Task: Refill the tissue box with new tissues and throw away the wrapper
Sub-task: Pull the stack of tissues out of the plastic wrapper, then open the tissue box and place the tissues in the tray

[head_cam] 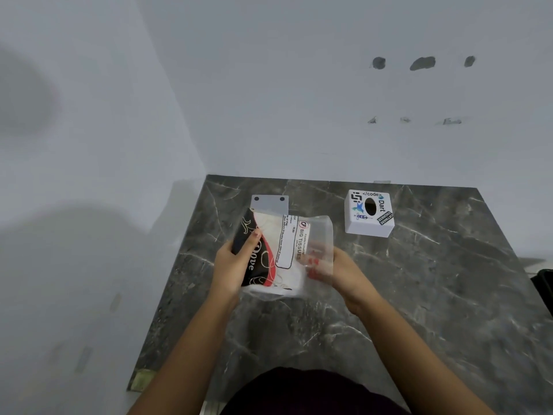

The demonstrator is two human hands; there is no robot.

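I hold a pack of tissues point(279, 250) in a clear plastic wrapper with a black and red print and a "BIG TISSUES" label, lifted slightly above the dark marble counter point(419, 295). My left hand point(236, 262) grips the pack's black printed left side, thumb on top. My right hand point(335, 271) grips the empty, transparent right end of the wrapper point(321, 235), its fingers showing through the plastic. A white cube tissue box point(369, 212) covered in stickers, with a dark oval opening on top, stands on the counter to the back right, apart from both hands.
The counter sits in a corner between pale walls to the left and behind. A dark object point(543, 287) shows at the right edge of the view. Bare marble lies in front of and to the right of my hands.
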